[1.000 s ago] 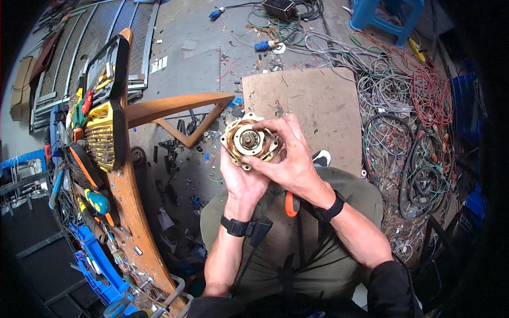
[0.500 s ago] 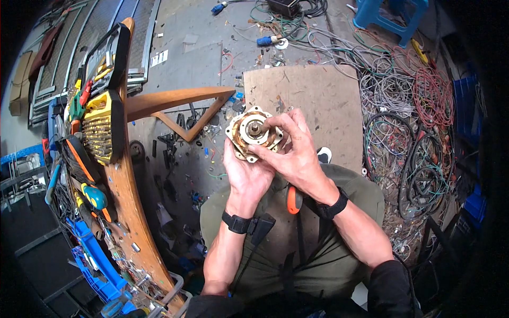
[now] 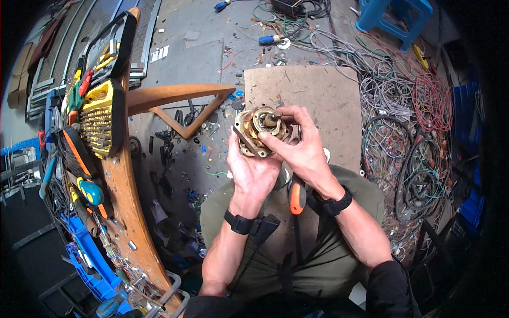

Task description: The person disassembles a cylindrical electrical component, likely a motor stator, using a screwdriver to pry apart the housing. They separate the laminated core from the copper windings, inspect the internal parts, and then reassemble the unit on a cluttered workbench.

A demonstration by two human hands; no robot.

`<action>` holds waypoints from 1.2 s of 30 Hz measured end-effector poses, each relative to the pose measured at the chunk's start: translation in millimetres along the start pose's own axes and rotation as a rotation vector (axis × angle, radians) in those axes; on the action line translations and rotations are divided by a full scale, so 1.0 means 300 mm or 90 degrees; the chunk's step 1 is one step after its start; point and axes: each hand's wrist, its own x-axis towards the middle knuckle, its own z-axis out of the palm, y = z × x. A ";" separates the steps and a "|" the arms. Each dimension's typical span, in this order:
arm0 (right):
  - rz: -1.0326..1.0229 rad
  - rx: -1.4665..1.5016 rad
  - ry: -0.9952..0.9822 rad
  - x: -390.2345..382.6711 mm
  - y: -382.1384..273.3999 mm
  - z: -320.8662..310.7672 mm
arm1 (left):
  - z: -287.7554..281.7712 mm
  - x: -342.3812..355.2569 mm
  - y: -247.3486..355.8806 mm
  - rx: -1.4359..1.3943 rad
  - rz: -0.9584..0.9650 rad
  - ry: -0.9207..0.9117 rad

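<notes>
In front of my lap I hold a small electric motor, with a pale metal flange and copper-coloured windings. My left hand cups it from below and the left, fingers wrapped around its underside. The thumb and fingers of my right hand pinch the round centre part with the shaft, which is tilted relative to the flange. Whether the centre part is loose from the body I cannot tell. An orange and grey tool handle stands between my thighs, below my hands; its other end is hidden.
A wooden bench on the left bears a yellow drill-bit case, hand tools and blue trays. A cardboard sheet lies on the floor ahead. Tangled cables cover the right side, near a blue stool.
The motor's centre part and shaft have tilted and shifted right and up with my right hand. The flange has turned within my left hand's hold.
</notes>
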 end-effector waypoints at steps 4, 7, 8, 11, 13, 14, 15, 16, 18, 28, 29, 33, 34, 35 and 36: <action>0.031 0.034 -0.030 0.010 0.012 -0.009 | -0.004 0.001 0.004 0.017 0.025 0.003; 0.045 0.028 -0.052 0.012 0.014 -0.015 | -0.001 -0.002 0.010 0.014 0.030 0.016; 0.050 0.023 -0.060 0.012 0.011 -0.015 | -0.005 -0.001 0.012 0.006 0.030 0.011; 0.047 0.025 -0.062 0.010 0.003 -0.009 | -0.021 0.000 0.020 -0.009 0.031 -0.003; 0.053 0.046 -0.056 0.007 -0.003 -0.002 | -0.023 0.000 0.022 -0.009 0.033 -0.010; 0.056 0.057 -0.054 0.006 -0.006 0.000 | -0.022 0.000 0.022 -0.011 0.031 -0.004; 0.066 0.072 -0.057 0.006 -0.011 0.001 | -0.021 -0.001 0.024 -0.013 0.031 0.003; 0.075 0.087 -0.059 0.005 -0.018 0.001 | -0.020 -0.001 0.026 -0.014 0.030 0.009; 0.084 0.091 -0.061 0.006 -0.030 0.000 | -0.021 0.000 0.027 -0.012 0.032 0.008; 0.057 0.049 -0.068 0.008 -0.003 -0.003 | -0.025 0.000 0.022 0.024 0.032 -0.003; 0.053 0.051 -0.068 0.008 -0.003 -0.003 | -0.023 0.000 0.021 0.024 0.034 -0.004; 0.060 0.080 -0.070 0.010 -0.007 -0.009 | -0.021 0.004 0.020 0.022 0.039 -0.004; 0.066 0.080 -0.073 0.011 -0.011 -0.010 | -0.022 0.005 0.020 0.021 0.039 -0.003; 0.072 0.081 -0.075 0.012 -0.013 -0.011 | -0.023 0.005 0.021 0.021 0.039 -0.006; 0.070 0.081 -0.073 0.012 -0.010 -0.012 | -0.026 0.006 0.020 0.022 0.037 -0.009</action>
